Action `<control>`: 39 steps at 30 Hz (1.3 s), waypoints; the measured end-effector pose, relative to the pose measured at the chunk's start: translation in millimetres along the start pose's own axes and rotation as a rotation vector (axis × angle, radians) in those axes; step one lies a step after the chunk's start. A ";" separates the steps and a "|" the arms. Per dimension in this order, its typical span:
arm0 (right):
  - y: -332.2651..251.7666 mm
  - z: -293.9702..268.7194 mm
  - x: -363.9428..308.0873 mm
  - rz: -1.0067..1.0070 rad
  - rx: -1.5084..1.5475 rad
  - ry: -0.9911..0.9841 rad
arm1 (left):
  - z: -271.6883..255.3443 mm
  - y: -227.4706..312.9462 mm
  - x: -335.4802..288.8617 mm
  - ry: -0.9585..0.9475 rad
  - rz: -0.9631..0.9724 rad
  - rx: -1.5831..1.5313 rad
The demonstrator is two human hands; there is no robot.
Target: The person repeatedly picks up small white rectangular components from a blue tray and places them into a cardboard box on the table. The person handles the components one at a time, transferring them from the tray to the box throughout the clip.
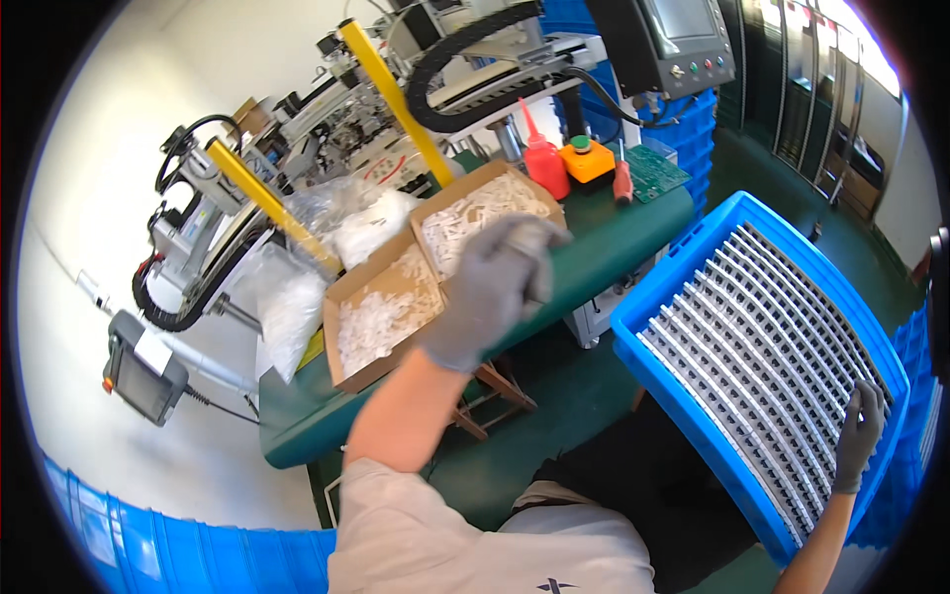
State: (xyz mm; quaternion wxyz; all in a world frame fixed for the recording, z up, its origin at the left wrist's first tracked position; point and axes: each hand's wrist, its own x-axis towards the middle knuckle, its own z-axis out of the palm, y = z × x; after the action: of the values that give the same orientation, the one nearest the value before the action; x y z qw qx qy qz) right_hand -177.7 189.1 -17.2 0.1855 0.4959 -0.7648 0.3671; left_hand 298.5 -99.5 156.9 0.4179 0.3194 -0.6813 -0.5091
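Note:
My left hand (495, 287), in a grey glove, is raised in front of two open cardboard boxes. Its fingers are curled in and somewhat blurred, so whatever they hold is hidden. Small white pieces (371, 327) fill the nearer box (391, 364), and more pale pieces (475, 213) lie in the box beyond. To the right, a blue crate (678, 252) contains long rows of white strips (752, 366) with dark parts along them. My gloved right hand (859, 436) rests at the strips' ends by the crate's right side. Its fingers are bent together, their tips partly hidden.
A green-topped bench (604, 243) bears a red squeeze bottle (546, 166), a yellow button box (587, 160), a screwdriver (621, 183) and clear plastic bags (287, 307). Machinery with yellow posts (396, 99) stands behind. Blue crates (198, 540) flank the lower left.

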 end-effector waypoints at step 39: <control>-16.3 -5.0 5.7 0.053 0.238 -0.114 | -233.2 -117.3 -47.4 0.106 -0.336 1.555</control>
State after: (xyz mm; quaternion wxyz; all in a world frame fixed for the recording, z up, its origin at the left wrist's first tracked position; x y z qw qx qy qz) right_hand -166.0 185.4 -4.0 0.0718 0.5143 -0.7379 0.4311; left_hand 529.5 -190.8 63.5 0.0248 0.6416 -0.7633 0.0717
